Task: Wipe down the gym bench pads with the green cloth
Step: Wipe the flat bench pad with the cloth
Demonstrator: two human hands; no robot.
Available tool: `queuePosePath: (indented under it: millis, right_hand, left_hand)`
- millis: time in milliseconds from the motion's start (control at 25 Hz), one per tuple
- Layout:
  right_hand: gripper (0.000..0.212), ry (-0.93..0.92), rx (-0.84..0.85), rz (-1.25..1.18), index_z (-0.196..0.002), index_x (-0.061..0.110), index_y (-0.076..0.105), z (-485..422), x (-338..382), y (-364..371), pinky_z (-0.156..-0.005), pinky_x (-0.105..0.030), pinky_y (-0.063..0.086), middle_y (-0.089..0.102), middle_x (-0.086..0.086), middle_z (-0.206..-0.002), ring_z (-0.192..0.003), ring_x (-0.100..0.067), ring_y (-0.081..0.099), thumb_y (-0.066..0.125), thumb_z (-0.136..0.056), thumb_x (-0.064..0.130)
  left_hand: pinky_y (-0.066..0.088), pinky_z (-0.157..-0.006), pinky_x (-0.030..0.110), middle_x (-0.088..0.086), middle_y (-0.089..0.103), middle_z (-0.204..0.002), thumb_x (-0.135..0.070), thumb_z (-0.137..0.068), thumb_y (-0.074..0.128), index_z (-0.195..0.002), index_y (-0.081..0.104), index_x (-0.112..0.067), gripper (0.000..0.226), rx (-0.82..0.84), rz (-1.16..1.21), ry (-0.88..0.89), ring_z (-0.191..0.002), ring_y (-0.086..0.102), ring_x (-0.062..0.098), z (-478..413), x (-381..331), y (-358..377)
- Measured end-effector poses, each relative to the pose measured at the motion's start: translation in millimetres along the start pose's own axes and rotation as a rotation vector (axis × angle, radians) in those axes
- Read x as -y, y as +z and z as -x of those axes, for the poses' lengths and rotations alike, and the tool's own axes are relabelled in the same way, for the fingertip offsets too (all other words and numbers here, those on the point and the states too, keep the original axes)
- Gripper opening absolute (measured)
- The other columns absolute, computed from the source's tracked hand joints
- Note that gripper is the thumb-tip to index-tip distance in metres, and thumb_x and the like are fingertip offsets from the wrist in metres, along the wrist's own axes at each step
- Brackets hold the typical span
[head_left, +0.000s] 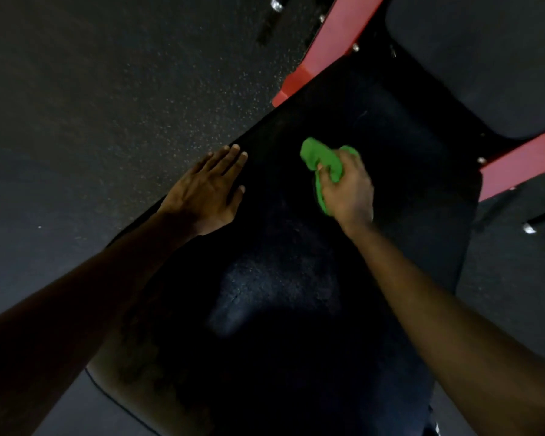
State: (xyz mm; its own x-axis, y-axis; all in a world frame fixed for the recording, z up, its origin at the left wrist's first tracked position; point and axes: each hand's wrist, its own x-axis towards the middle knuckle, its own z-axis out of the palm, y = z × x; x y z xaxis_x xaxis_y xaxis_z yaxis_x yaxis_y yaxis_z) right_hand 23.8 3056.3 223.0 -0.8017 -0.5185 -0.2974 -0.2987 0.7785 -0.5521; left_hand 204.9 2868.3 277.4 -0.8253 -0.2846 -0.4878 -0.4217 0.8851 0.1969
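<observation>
Two bench pads: near pad (296, 278), far pad (485, 58). One green cloth (323, 165), bunched, grasped by right hand (348, 193). Left hand (208, 190) flat on near pad's edge, fingers straight. Two red frame bars (328, 48).

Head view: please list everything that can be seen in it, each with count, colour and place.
large pad: one, black, centre, under both hands
far pad: one, dark, top right
frame bars: two, red, on either side of the far pad
cloth: one, green, bunched, over the large pad's middle
floor: one, dark and speckled, left and right of the pads
left hand: one, fingers straight, flat on the large pad's left edge
right hand: one, grips the cloth
</observation>
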Motion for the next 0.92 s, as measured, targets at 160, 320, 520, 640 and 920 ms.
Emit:
queuePosePath:
  millis: [160,320,520,640,920]
  right_hand:
    - [0.034,0.227,-0.057,-0.019,-0.122,0.023,0.061,-33,13,4,-0.089,-0.042,0.046,0.059,-0.005,-0.127,-0.111,-0.033,0.061,0.059,-0.091,0.037]
    - [0.037,-0.041,0.074,-0.046,-0.126,0.028,0.061,50,46,4,-0.084,-0.035,0.05,0.06,0.003,-0.129,-0.109,-0.025,0.063,0.063,-0.091,0.037]
    - [0.037,-0.168,0.141,-0.057,-0.128,0.026,0.061,64,30,-4,-0.09,-0.036,0.054,0.061,0.006,-0.129,-0.111,-0.018,0.063,0.066,-0.092,0.034]
    - [0.038,0.079,0.007,-0.016,-0.129,0.026,0.061,55,35,0,-0.088,-0.037,0.051,0.06,0.002,-0.13,-0.109,-0.025,0.063,0.064,-0.092,0.037]
    - [0.044,-0.25,0.296,-0.147,-0.129,0.033,0.062,207,72,-23,-0.1,-0.023,0.048,0.057,0.018,-0.134,-0.12,-0.007,0.058,0.064,-0.085,0.032]
  left_hand:
    - [0.009,-0.126,0.034,0.01,0.015,-0.167,-0.047,-0.096,0.015,-0.159,0.019,-0.009,0.074,-0.013,0.0,0.007,-0.155,0.013,0.021,0,1,1]
    - [0.01,-0.124,0.033,0.01,0.018,-0.166,-0.045,-0.097,0.019,-0.159,0.021,-0.009,0.071,-0.034,0.015,0.008,-0.154,0.014,0.022,-1,2,5]
    - [0.017,-0.124,0.037,0.012,0.025,-0.164,-0.041,-0.098,0.022,-0.157,0.026,-0.007,0.068,-0.065,0.029,0.028,-0.153,0.02,0.024,-3,4,8]
    - [0.019,-0.124,0.038,0.013,0.027,-0.163,-0.041,-0.098,0.021,-0.156,0.029,-0.006,0.068,-0.064,0.028,0.047,-0.152,0.022,0.025,-3,7,9]
    - [0.015,-0.122,0.038,0.015,0.034,-0.16,-0.04,-0.097,0.018,-0.153,0.035,-0.003,0.07,-0.08,-0.001,0.1,-0.15,0.028,0.027,10,6,9]
